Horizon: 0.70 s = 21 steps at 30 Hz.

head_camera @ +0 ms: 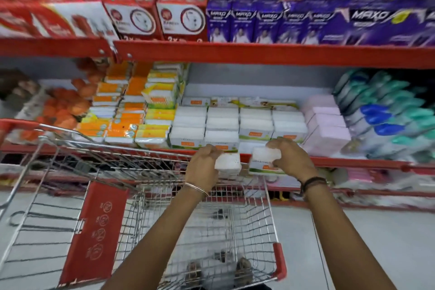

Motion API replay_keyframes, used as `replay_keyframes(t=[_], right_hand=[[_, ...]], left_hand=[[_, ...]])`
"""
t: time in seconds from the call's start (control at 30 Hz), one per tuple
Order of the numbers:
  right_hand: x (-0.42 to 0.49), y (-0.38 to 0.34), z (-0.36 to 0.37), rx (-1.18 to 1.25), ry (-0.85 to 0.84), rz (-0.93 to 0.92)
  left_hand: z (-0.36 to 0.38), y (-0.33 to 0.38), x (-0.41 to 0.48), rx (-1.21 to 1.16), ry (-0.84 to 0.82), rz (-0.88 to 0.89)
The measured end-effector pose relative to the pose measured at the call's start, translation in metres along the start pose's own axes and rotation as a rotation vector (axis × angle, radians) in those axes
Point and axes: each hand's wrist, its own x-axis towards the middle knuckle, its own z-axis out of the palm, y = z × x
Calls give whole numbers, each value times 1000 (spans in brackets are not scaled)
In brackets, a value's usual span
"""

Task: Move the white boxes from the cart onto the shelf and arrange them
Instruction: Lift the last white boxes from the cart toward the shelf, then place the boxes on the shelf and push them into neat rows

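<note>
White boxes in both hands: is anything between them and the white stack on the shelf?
Nothing visible blocks them. The left hand and right hand each hold a white box above the cart, just before the shelf's red front edge. The white stack lies directly behind.

A shop aisle: red steel shelves [259, 55] stacked with rows of packaged goods, purple cartons [266, 23] above, and a wire shopping cart [146, 172] in front

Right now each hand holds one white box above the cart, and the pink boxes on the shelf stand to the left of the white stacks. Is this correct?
Not quite. In the head view the pink boxes stand to the right of the white stacks. The rest holds: the left hand and right hand each hold one white box above the cart.
</note>
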Motion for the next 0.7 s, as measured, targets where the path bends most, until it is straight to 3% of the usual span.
replay_keyframes(t=[0.37,0.7], right_hand=[[14,53,-31,-41,179,27],[38,73,-23,-65,166,63]], left_hand=[[21,69,39,-45,92,107],[54,89,76,24,75,76]])
